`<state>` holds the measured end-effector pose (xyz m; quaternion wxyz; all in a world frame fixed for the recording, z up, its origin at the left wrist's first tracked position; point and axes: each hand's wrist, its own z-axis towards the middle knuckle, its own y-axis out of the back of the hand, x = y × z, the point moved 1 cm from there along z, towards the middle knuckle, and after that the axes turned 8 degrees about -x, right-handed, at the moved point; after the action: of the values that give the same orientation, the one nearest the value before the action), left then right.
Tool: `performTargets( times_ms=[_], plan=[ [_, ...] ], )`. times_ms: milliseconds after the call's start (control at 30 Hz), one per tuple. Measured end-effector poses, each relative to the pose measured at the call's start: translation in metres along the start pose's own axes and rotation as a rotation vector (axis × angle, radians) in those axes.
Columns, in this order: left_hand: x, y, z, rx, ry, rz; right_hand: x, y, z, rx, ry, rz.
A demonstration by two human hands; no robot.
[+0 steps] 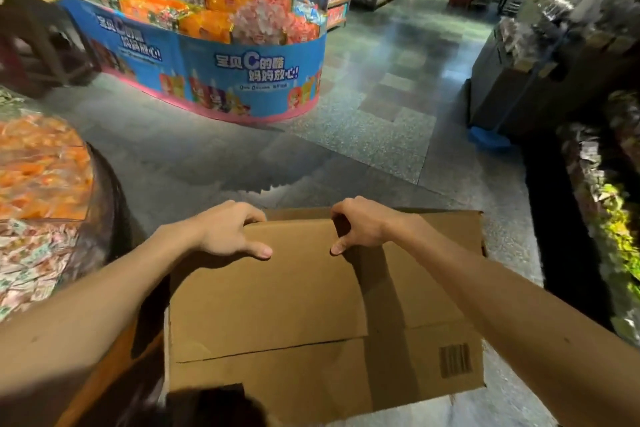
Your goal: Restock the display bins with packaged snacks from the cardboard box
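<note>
Cardboard box (433, 291) crosswise, left hand (227, 232), right hand (363, 227) gripping flap (270, 295)

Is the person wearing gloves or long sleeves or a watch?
No. The left hand and right hand are bare, with no gloves or rings showing. The left forearm and right forearm are bare too: no sleeves, watch or bracelet in view.

Only two bare arms show of the person. Left of the cardboard box (277, 305), the left hand (232, 230) and left forearm (104, 291) are uncovered to the picture's edge, with a small dark spot far from the wrist. Over the box's right side, the right hand (363, 227) and right forearm (502, 298) are likewise uncovered, with one dark speck; both thumbnails are short and plain
</note>
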<state>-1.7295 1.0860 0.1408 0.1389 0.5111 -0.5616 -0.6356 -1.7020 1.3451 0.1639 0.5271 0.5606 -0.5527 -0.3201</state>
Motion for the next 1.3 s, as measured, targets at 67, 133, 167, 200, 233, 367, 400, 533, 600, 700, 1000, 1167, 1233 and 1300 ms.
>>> performTargets(
  times_ms=[67, 133, 167, 200, 233, 367, 400, 533, 600, 700, 1000, 1167, 1233, 1300],
  plan=[
    [0.039, -0.007, 0.049, 0.026, 0.019, -0.001, -0.018, -0.014, 0.058, 0.045, 0.002, -0.013],
    [0.084, -0.022, 0.097, 0.035, 0.045, 0.018, -0.033, -0.038, 0.117, 0.099, -0.007, -0.021],
    [0.108, -0.032, 0.121, 0.033, 0.066, 0.029, -0.039, -0.051, 0.149, 0.129, -0.021, -0.027],
    [0.133, -0.044, 0.145, 0.033, 0.082, 0.043, -0.045, -0.065, 0.180, 0.162, -0.034, -0.034],
    [0.158, -0.056, 0.167, 0.017, 0.067, 0.063, -0.051, -0.082, 0.211, 0.180, -0.048, -0.040],
    [0.245, -0.097, 0.247, -0.065, 0.148, 0.201, -0.077, -0.148, 0.324, 0.162, -0.073, -0.065],
    [0.264, -0.111, 0.264, -0.074, 0.170, 0.218, -0.084, -0.168, 0.349, 0.147, -0.057, -0.081],
    [0.344, -0.176, 0.322, -0.073, 0.224, 0.318, -0.108, -0.259, 0.445, 0.135, 0.068, -0.189],
    [0.385, -0.209, 0.352, -0.100, 0.232, 0.359, -0.125, -0.303, 0.494, 0.114, 0.141, -0.251],
    [0.437, -0.266, 0.393, -0.111, 0.249, 0.440, -0.151, -0.372, 0.554, 0.067, 0.207, -0.309],
    [0.517, -0.398, 0.425, 0.043, 0.295, 0.397, -0.183, -0.512, 0.615, 0.073, 0.282, -0.330],
    [0.516, -0.400, 0.428, 0.109, 0.325, 0.357, -0.183, -0.521, 0.609, 0.142, 0.247, -0.309],
    [0.510, -0.387, 0.428, 0.160, 0.385, 0.270, -0.176, -0.507, 0.608, 0.223, 0.178, -0.289],
    [0.494, -0.358, 0.419, 0.101, 0.416, 0.143, -0.163, -0.484, 0.600, 0.263, 0.155, -0.259]
  ],
)
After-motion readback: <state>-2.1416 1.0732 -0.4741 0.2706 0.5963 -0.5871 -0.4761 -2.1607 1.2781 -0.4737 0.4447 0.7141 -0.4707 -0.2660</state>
